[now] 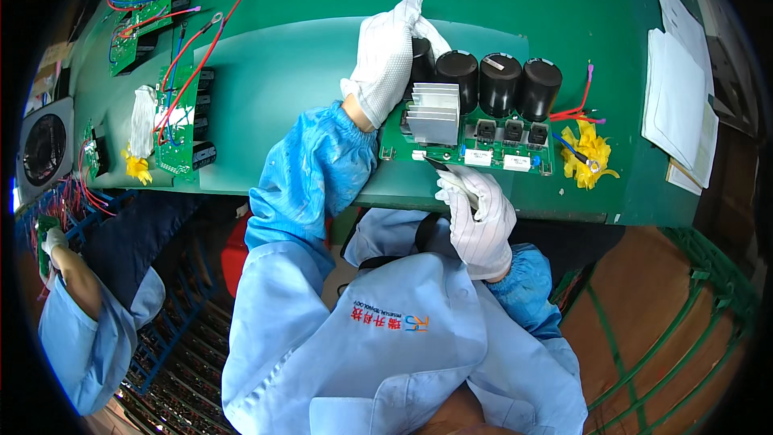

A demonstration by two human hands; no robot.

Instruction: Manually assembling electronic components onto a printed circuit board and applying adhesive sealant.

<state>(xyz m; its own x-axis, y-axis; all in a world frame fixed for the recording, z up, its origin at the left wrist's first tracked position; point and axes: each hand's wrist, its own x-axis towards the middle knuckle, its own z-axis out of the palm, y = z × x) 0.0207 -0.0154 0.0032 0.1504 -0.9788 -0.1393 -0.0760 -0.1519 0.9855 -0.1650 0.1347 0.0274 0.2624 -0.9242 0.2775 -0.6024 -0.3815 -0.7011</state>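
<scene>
A green circuit board (396,145) stands on the bench in front of me. It bears several tall black capacitors (499,84), a finned silver heatsink (435,113) and white block parts (478,158) along its near edge. My left hand (389,60), in a white glove, is closed round the leftmost capacitor (421,60) at the board's far left; its fingertips are partly hidden. My right hand (480,221), also gloved, grips slim tweezers (439,165) with a dark tip. That tip points at a small white connector (419,155) on the near edge.
Yellow ribbon-like material (588,157) lies right of the board beside red and blue leads (576,109). Further boards with wires (179,125) stand at the left, near a round fan (45,149). Papers (680,97) lie at the right edge. A co-worker's gloved hand (55,242) holds a board at far left.
</scene>
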